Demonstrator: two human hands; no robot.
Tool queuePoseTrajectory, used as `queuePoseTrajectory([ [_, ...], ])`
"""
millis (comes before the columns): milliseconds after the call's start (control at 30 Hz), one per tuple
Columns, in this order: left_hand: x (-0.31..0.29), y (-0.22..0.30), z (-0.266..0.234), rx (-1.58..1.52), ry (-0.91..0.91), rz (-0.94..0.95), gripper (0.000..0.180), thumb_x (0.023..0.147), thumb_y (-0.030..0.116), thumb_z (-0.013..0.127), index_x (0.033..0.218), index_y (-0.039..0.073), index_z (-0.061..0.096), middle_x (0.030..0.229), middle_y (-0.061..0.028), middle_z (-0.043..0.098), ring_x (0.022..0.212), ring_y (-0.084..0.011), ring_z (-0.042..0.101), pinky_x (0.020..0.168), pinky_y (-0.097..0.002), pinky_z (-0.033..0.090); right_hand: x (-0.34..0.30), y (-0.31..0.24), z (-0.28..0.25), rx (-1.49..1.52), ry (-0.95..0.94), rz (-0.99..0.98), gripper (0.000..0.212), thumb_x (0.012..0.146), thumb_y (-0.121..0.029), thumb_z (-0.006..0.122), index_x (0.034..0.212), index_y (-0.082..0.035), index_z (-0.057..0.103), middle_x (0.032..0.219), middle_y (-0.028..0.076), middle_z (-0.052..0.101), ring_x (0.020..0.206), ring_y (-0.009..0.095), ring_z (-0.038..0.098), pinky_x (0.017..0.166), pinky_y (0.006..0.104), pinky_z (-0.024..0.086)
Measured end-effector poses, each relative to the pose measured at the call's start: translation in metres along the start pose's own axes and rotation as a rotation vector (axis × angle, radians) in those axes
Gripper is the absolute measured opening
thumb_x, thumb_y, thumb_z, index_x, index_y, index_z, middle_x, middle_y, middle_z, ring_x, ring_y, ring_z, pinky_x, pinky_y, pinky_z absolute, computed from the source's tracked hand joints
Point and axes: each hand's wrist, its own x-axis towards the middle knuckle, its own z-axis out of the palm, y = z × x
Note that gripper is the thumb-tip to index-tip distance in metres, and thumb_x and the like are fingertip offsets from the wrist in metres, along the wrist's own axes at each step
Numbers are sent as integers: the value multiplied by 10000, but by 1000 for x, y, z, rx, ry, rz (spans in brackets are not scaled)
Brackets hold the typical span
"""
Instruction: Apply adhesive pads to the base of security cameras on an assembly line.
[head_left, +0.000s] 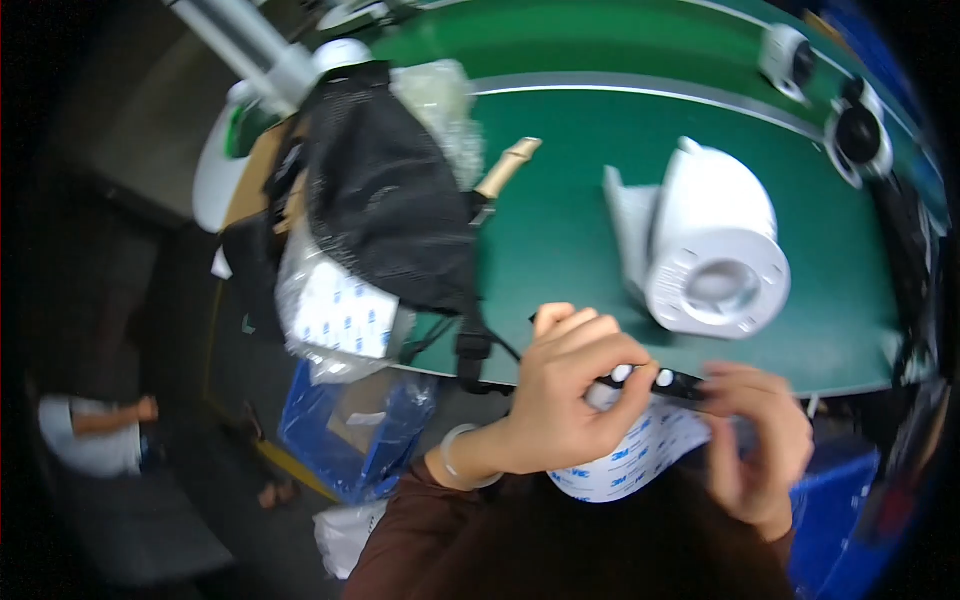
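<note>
My left hand [575, 390] is closed, thumb and fingers pinching a black strip [682, 385] with white round dots on it. At the strip's other end is my right hand [762, 425], its curled fingers blurred against the strip. Below the strip, between both hands, hangs a curved white backing sheet [620, 470] with blue print; its right edge comes close to my right thumb. A black mesh bag [385, 190] with straps and a buckle [473, 346] lies left of my hands. Whether its strap joins the strip is hidden behind my left hand.
A white cylindrical housing [720, 240] stands on the green table [560, 240]. Two white-and-black devices [860, 135] are at the far right. Printed sheets in clear plastic [345, 305] lie under the bag. Blue bins [345, 430] stand below the table edge. Another person [95, 435] is at left.
</note>
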Motion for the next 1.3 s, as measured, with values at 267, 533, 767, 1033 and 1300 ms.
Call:
queuePoseTrajectory([
  [267, 5, -7, 29, -125, 10, 8, 41, 731, 75, 620, 754, 55, 593, 828, -57, 579, 696, -185, 522, 700, -303, 311, 8, 30, -31, 170, 122, 424, 26, 805, 28, 525, 786, 16, 510, 897, 87, 540, 707, 88, 493, 599, 185, 402],
  [533, 16, -13, 21, -119, -10, 80, 72, 697, 30, 630, 744, 64, 588, 716, -56, 576, 676, -217, 538, 660, -313, 327, 36, 18, -21, -284, 292, 42, 103, 681, 49, 614, 768, 16, 571, 1118, 222, 544, 1002, 316, 554, 819, 336, 443],
  [767, 21, -7, 19, -18, -42, 110, 106, 686, 15, 628, 782, 58, 616, 742, -42, 605, 626, -186, 539, 636, -285, 306, 42, 7, -5, -118, 136, 37, 145, 668, 65, 630, 779, -6, 569, 882, 120, 611, 735, 211, 576, 624, 281, 448],
  [1033, 19, -3, 21, -17, -32, 130, 145, 659, 9, 629, 792, 61, 608, 747, -37, 584, 628, -199, 522, 631, -295, 308, 40, 1, -1, -153, 70, 116, 127, 681, 81, 623, 777, 14, 572, 808, 118, 604, 662, 171, 585, 578, 231, 468],
  [1300, 20, -4, 21, -28, -28, 147, 137, 657, -13, 611, 776, 53, 593, 738, -45, 574, 617, -209, 514, 619, -299, 305, 43, -1, 1, -220, 55, 124, 116, 669, 79, 615, 735, 7, 553, 751, 103, 583, 628, 178, 565, 566, 234, 451],
])
